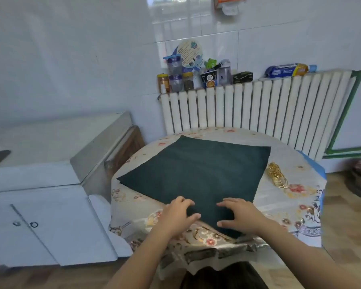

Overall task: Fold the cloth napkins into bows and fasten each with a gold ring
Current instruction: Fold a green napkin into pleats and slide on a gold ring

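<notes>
A dark green cloth napkin [196, 174] lies spread flat as a diamond on the round table, one corner pointing toward me; more layers show at its left edge, as if it tops a stack. My left hand [176, 213] and my right hand [239, 213] hover at or touch that near corner, fingers spread and lightly curved, thumbs facing each other. Neither hand plainly grips the cloth. A pile of several gold rings [276, 175] sits to the right of the napkin.
The table carries a floral tablecloth [296, 209] that hangs over the near edge. A white radiator [258, 109] with jars and boxes on top stands behind. A white cabinet [40, 184] stands close on the left.
</notes>
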Tool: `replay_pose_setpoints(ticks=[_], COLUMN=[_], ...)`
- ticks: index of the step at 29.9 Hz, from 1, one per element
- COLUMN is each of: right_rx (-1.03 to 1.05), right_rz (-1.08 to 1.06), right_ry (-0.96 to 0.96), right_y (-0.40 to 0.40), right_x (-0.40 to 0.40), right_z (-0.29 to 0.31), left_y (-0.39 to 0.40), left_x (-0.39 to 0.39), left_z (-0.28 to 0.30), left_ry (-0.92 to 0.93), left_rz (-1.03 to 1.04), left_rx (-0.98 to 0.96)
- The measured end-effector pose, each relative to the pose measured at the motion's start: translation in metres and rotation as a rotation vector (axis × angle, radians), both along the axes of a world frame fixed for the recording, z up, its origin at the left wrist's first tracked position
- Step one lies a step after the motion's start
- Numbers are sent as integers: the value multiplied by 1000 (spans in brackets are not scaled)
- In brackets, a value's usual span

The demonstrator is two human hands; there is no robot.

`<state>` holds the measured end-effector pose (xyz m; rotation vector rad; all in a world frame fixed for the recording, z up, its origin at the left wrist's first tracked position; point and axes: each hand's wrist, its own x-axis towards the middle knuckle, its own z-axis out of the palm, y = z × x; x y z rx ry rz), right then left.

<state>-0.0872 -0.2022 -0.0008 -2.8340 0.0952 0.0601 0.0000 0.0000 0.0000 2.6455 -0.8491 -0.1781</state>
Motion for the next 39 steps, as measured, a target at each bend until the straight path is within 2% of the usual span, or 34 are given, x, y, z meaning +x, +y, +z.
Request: replay_pose_setpoints(ticks=[3,8,13,22,26,32,36,39], right_rx=[81,178,172,237,268,267,239,220], right_rz=[-17,-117,-146,-124,-107,5,55,56], right_ry=[63,-104,-107,5,62,50,46,35], right_y=[-7,-5,-6,-15,-19,-14,-6,0], right_x=[1,13,23,36,41,30,12,5], right_z=[-4,-10,-10,-3,-1,3,-1,-3], left_y=[-2,-10,-17,-22,-21,-22,-21,-18], left_x=[10,24,32,37,40,41,42,45], left_z=[-4,-4,4,12,18,21,17,15], left_ry=[25,142,241,223,227,159,97,125], left_rz=[-4,-108,-222,-327,-368,-433,-465,-458], left_rx=[12,-72,-52,-63,33,131,113,89])
